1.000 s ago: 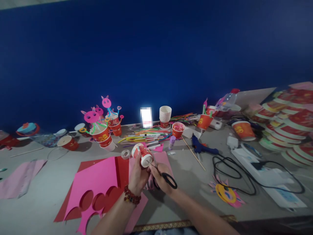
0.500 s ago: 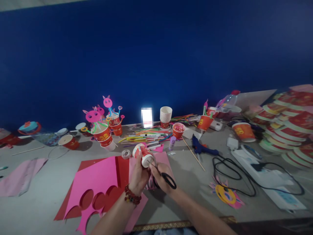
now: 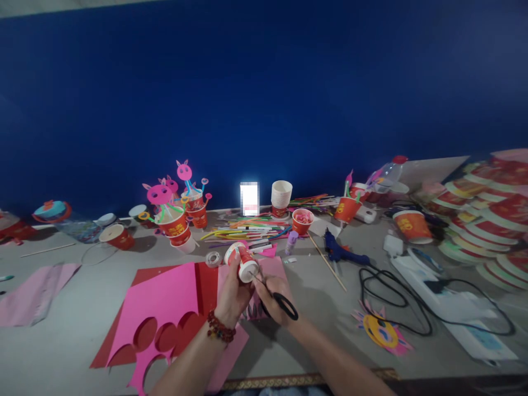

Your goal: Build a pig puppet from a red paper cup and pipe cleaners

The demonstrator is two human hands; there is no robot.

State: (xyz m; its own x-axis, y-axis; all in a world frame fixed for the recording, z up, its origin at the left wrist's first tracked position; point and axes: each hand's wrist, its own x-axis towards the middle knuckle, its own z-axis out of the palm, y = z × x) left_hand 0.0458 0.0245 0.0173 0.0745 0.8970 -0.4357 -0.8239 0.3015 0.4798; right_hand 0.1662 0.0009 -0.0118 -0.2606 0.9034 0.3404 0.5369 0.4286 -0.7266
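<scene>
Compared with the picture of a second ago, very little is different. The left hand (image 3: pixel 233 294) keeps the red-and-white paper cup (image 3: pixel 248 271), and the right hand (image 3: pixel 278 297) keeps the scissors (image 3: pixel 285 306), in almost the same pose. The far things on the desk (image 3: pixel 322 341) now appear slightly more to the right in the view, as for example the pink-headed paper figures (image 3: pixel 160 193).

The paper cup is at 7 o'clock from the middle of the view, above the desk. It is tilted, and its white round end is turned toward the person. The fingers of the left hand are closed around its side. The fingers of the right hand are gripping the scissors, whose metal part points to this white end; if the tip goes into it, I cannot tell. The black handle loop sticks out at 4 o'clock.

From the cup, the tape roll (image 3: pixel 213 259) lies just beside at 9 o'clock, and the hot pink sheet (image 3: pixel 165 294) with round cut-outs is at 8 o'clock. The purple-capped glue stick (image 3: pixel 292 242) stands at 2 o'clock, and the blue glue gun (image 3: pixel 344 253) lies at 3 o'clock.
</scene>
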